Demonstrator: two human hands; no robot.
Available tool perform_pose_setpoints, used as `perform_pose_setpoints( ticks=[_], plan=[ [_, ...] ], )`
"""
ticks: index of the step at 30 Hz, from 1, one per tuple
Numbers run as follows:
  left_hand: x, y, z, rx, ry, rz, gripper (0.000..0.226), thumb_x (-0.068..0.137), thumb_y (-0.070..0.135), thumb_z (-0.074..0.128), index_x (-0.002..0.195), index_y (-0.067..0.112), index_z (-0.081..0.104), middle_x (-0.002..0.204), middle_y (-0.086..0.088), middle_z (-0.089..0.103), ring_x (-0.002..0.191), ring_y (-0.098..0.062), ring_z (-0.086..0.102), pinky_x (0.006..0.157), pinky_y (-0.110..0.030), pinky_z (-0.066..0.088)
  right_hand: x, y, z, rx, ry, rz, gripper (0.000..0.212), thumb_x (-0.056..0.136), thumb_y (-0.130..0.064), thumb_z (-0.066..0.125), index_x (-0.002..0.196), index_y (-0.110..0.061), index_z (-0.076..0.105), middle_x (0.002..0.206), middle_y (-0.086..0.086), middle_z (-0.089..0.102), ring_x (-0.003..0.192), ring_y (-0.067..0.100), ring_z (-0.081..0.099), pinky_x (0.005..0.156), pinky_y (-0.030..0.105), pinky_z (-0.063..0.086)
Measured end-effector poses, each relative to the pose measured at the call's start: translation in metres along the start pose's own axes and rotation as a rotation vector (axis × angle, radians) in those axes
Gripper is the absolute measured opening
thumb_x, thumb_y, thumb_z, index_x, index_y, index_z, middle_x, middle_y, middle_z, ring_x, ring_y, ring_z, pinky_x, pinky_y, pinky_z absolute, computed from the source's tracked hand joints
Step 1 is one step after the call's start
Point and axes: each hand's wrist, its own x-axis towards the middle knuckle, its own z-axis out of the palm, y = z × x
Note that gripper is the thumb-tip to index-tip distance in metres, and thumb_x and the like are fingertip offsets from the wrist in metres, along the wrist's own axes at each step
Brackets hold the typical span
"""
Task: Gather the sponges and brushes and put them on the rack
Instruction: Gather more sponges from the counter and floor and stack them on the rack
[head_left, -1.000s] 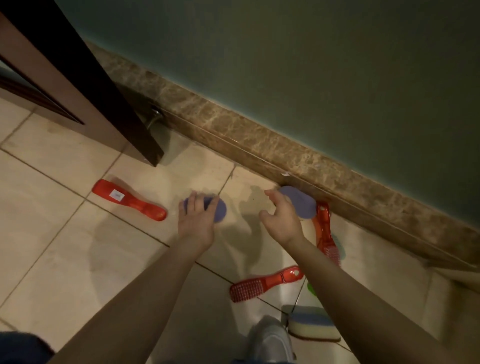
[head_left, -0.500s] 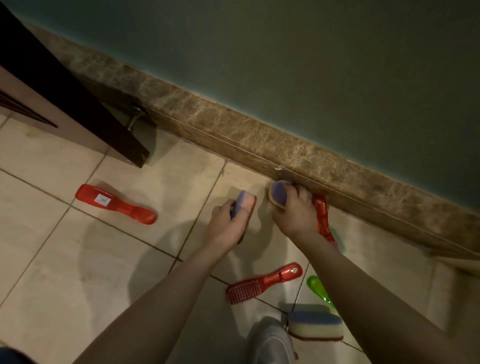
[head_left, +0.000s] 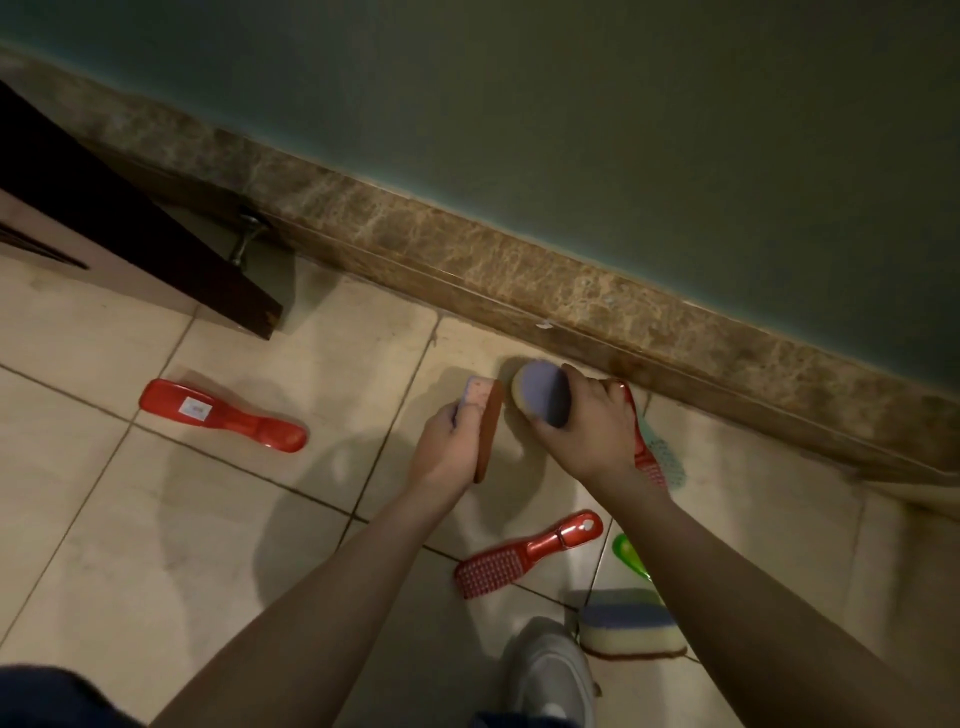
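Standing on pale beige floor tiles (head_left: 130, 519), with a white shoe (head_left: 550, 670) nearest at the bottom edge. Has a layered blue, white and yellow rectangular sponge (head_left: 631, 623) lying flat just right of that shoe. Shows a green plastic handle (head_left: 626, 551) partly hidden behind the right forearm, and a red plastic scrub brush (head_left: 524, 553) lying bristles up between the two forearms. Grips in the left hand (head_left: 449, 452) a purple-topped sponge with a brown scouring face (head_left: 485, 421), turned on edge. Clasps in the right hand (head_left: 592, 431) an oval purple-topped sponge with a pale body (head_left: 540, 397), fingers curled round it, just beside the other sponge. Shows a second red brush (head_left: 644, 452) on the tiles under the right hand, over something teal, and a third red brush with a white label (head_left: 223, 415) well off to the left. Ends at brown marble skirting (head_left: 519, 270), a dark wooden door (head_left: 130, 234) and a grey-green wall (head_left: 623, 130).
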Motion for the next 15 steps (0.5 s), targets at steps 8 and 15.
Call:
perform_pose_setpoints(
  ticks=[8,15],
  plan=[
    [-0.036,0.049,-0.014,-0.196,-0.065,-0.023,0.058,0.089,0.068,0.043,0.09,0.017,0.07,0.086,0.0,0.073,0.076,-0.009,0.066,0.064,-0.024,0.046,-0.034,-0.03,-0.05,0.733,-0.133,0.3,0.04,0.078,-0.048,0.037,0.102,-0.028,0.062,0.097,-0.002,0.067,0.091,0.02,0.062,0.081,0.035,0.05],
    [-0.139,0.114,-0.057,-0.255,-0.176,-0.05,0.049,0.08,0.067,0.059,0.1,0.023,0.063,0.09,0.004,0.068,0.08,-0.009,0.066,0.06,-0.02,0.047,-0.113,-0.067,-0.148,1.015,-0.093,0.588,0.028,0.073,-0.041,0.032,0.07,-0.02,0.051,0.073,0.006,0.053,0.079,0.03,0.057,0.079,0.048,0.05]
  ],
)
